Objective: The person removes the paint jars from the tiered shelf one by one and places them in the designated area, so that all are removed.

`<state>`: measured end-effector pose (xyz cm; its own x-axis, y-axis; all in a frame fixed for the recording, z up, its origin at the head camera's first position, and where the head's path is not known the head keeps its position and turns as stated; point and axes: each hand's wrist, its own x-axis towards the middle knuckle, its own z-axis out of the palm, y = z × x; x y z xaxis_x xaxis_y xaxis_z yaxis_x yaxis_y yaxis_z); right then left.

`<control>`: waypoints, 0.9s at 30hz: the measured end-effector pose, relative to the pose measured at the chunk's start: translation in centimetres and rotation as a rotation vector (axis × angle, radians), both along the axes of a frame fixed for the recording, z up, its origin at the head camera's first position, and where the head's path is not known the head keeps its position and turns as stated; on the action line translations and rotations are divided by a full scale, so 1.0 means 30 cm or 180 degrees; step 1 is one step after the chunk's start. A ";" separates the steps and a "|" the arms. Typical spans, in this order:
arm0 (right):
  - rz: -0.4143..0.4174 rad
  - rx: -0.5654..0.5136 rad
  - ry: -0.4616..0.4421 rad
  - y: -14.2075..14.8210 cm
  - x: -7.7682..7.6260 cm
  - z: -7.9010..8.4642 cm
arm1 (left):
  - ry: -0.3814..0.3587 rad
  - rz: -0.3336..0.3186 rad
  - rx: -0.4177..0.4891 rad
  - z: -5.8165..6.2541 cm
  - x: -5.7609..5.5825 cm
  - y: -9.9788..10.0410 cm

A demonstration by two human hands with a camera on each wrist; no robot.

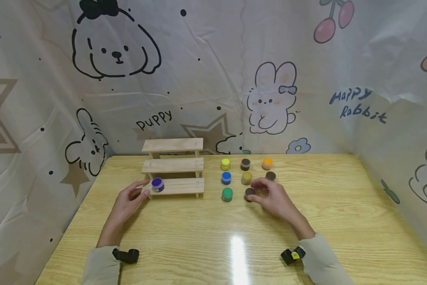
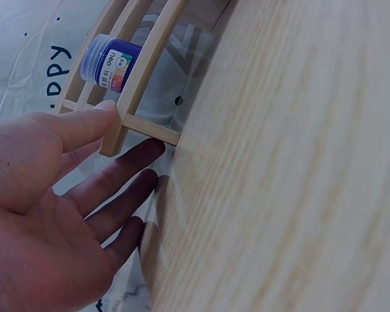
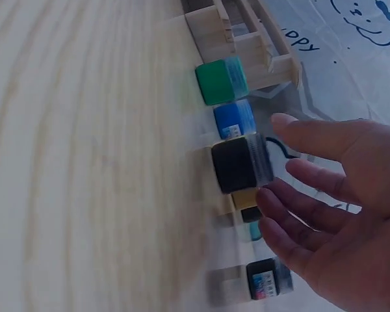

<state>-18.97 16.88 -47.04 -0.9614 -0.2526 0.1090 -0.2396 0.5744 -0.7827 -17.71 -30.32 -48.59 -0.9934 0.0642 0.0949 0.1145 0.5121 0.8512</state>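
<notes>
A purple paint jar [image 1: 158, 184] stands on the lowest step of a three-tier wooden shelf [image 1: 181, 186]. At the left end of that step is my left hand [image 1: 128, 200]; the left wrist view shows its thumb at the shelf's end and its other fingers loosely extended beside the leg. My right hand [image 1: 272, 196] reaches over a dark paint jar [image 3: 235, 164], thumb and fingers spread about its lid. In the right wrist view a gap shows between the thumb and this jar. Green [image 1: 227, 194] and blue [image 1: 226, 178] jars stand to its left.
Behind the right hand stand yellow [image 1: 225, 164], dark [image 1: 245, 164], orange [image 1: 267, 164], ochre [image 1: 246, 178] and another dark jar [image 1: 270, 176]. A printed cloth [image 1: 206, 79] hangs behind the wooden table [image 1: 185, 237].
</notes>
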 end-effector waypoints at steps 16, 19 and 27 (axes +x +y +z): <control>0.0229 -0.0468 0.0722 -0.119 0.048 0.067 | -0.0048 0.0025 -0.0065 0.011 0.003 -0.002; 0.0313 -0.0534 0.0750 -0.169 0.050 0.060 | -0.0050 0.0053 -0.0099 0.009 0.004 -0.005; 0.0636 -0.0780 0.0776 -0.293 0.042 0.048 | -0.0039 0.0050 -0.0076 0.002 0.000 0.002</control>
